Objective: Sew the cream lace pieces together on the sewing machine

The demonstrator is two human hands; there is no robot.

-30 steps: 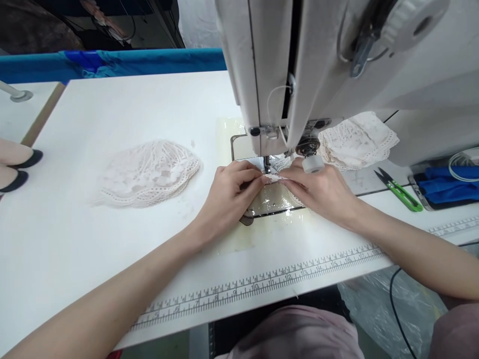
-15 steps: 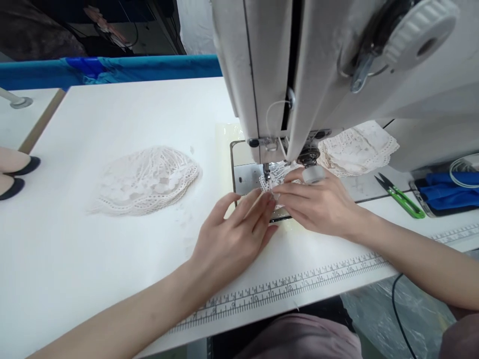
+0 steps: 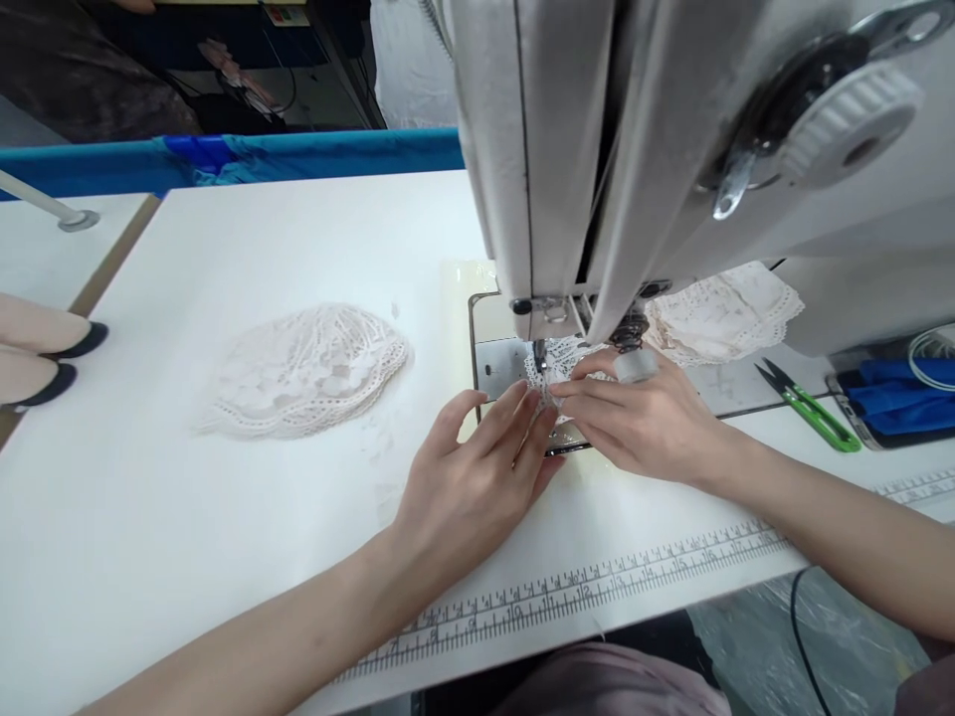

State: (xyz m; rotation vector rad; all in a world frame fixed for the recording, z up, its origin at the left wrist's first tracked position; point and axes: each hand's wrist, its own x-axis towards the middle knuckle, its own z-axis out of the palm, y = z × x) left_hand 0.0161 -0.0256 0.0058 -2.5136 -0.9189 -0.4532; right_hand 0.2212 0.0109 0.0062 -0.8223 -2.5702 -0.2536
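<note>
White lace fabric (image 3: pixel 563 356) lies under the needle and presser foot (image 3: pixel 540 356) of a sewing machine (image 3: pixel 552 149). My left hand (image 3: pixel 477 452) rests palm down on the plate's front edge, fingers stretched and apart, tips touching the near edge of the lace. From the other side my right hand (image 3: pixel 646 413) has its fingers closed on the lace just in front of the foot; part of it sits behind the machine's round grey knob (image 3: pixel 636 365). The fingertips of both hands nearly meet, and they hide part of the fabric.
A folded lace piece (image 3: pixel 305 373) lies to the left on the white table (image 3: pixel 298 557). More lace (image 3: pixel 727 313) sits behind my right hand. Green thread snips (image 3: pixel 813 408) and a tray with blue cloth (image 3: pixel 906 393) are at the right. A ruler strip (image 3: pixel 552 602) runs along the front edge.
The whole view has shifted slightly right and down. Both hands keep nearly the same place at the lace, with only slight finger movement.
</note>
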